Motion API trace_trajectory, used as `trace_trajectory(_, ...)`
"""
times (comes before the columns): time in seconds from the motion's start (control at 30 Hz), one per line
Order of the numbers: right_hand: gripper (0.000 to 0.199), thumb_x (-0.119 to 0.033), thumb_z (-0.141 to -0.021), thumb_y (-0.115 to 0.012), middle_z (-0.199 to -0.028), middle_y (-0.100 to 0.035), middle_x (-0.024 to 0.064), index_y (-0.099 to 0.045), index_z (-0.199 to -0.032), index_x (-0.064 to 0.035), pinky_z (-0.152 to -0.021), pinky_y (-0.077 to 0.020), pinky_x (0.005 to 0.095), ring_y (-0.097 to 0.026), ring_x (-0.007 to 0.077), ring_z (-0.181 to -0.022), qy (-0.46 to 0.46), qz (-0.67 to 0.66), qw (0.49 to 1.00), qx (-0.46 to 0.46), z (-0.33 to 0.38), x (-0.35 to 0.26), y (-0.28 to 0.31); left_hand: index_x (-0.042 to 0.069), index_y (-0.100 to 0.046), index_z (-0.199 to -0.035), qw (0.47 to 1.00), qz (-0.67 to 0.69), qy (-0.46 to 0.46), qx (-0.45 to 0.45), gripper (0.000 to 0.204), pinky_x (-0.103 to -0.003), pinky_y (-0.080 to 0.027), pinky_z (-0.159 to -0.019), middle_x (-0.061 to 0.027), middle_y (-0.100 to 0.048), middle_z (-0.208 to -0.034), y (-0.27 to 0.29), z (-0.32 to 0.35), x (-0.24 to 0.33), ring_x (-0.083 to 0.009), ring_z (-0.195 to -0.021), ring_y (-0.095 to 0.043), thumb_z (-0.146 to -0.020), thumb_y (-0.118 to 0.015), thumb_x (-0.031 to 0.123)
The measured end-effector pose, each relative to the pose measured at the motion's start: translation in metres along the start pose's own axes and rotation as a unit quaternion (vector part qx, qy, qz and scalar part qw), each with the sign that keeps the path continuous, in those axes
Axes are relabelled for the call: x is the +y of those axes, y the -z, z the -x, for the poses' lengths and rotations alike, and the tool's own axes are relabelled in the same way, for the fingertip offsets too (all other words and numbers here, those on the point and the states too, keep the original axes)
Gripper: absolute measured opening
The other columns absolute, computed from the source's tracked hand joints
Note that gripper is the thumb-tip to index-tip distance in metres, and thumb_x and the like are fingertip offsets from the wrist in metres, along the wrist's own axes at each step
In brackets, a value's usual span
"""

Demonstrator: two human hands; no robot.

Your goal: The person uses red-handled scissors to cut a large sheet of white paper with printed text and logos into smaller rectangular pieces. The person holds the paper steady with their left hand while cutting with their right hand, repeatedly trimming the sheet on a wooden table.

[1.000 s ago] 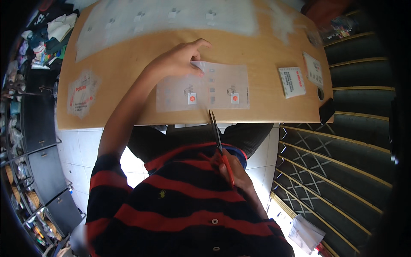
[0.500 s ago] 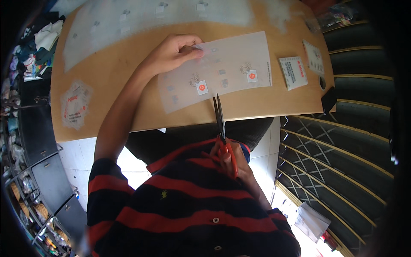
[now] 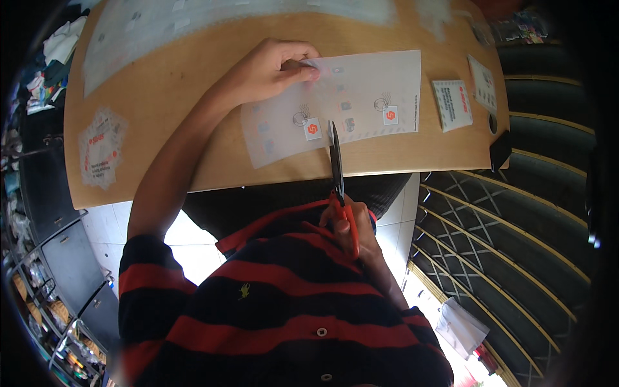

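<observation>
My left hand [image 3: 287, 68] pinches the far edge of a translucent printed sheet [image 3: 361, 77], thumb on top. Small stamp-like prints and orange marks show on it. The sheet is raised a little over the near part of the table. My right hand [image 3: 351, 229] grips orange-handled scissors [image 3: 338, 169] in front of my body. Their dark blades point away from me and lie over the sheet's near edge, between two orange-marked squares. The blades look nearly closed together.
On the wooden table [image 3: 174, 116], a pile of small cut pieces [image 3: 102, 151] lies at left. Small printed stacks [image 3: 453, 105] sit at right. A large translucent sheet [image 3: 213, 14] covers the far side. A folding metal gate [image 3: 490, 226] stands at right, dark cabinets [image 3: 74, 255] at left.
The scissors have moved forward, from just short of the sheet's near edge to over it, and their blades have come closer together. My left hand and the sheet have shifted slightly right.
</observation>
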State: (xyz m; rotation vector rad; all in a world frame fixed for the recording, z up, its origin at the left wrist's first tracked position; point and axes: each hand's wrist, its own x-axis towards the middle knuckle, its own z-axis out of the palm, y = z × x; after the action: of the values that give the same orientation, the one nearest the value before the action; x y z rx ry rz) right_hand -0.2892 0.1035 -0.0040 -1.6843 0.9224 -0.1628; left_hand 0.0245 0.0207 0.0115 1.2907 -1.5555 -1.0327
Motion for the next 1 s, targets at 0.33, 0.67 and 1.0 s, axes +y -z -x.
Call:
trace_trajectory(0.33, 0.086, -0.083, -0.085, -0.03, -0.063, -0.064, 0.0094, -0.05, -0.083, 0.0005, -0.042, -0.0404, 0.0279, -0.055, 0.0117, -0.045, 0.014, -0.011, 1.0, 0.016, -0.002, -0.002, 0.001, -0.001, -0.067, -0.102, 1.0, 0.017, 0.004, -0.011, 0.017, -0.026, -0.048, -0.066, -0.0074, -0.072, -0.083, 0.0, 0.001, 0.0, -0.0101, -0.075, -0.066, -0.093, -0.064, 0.013)
trace_trajectory(0.67, 0.081, -0.083, -0.084, -0.034, -0.057, -0.056, 0.0062, -0.046, -0.072, -0.0038, -0.039, -0.0387, 0.027, -0.049, 0.0104, -0.04, 0.025, -0.043, 0.999, 0.02, -0.001, -0.01, 0.003, -0.001, -0.068, -0.101, 0.999, 0.016, 0.025, -0.036, 0.017, -0.025, -0.046, -0.067, -0.0062, -0.071, -0.081, -0.002, 0.004, 0.012, -0.0086, -0.076, -0.063, -0.092, -0.065, 0.014)
trace_trajectory(1.0, 0.078, -0.08, -0.088, -0.034, -0.054, -0.051, 0.0038, -0.045, -0.069, -0.0048, -0.038, -0.039, 0.0266, -0.05, 0.0113, -0.039, 0.018, -0.002, 0.999, 0.041, -0.006, -0.004, 0.002, -0.002, -0.066, -0.102, 0.998, 0.052, 0.013, -0.027, 0.019, -0.024, -0.048, -0.068, -0.0052, -0.07, -0.085, -0.007, 0.004, 0.01, -0.0085, -0.075, -0.063, -0.092, -0.068, 0.015)
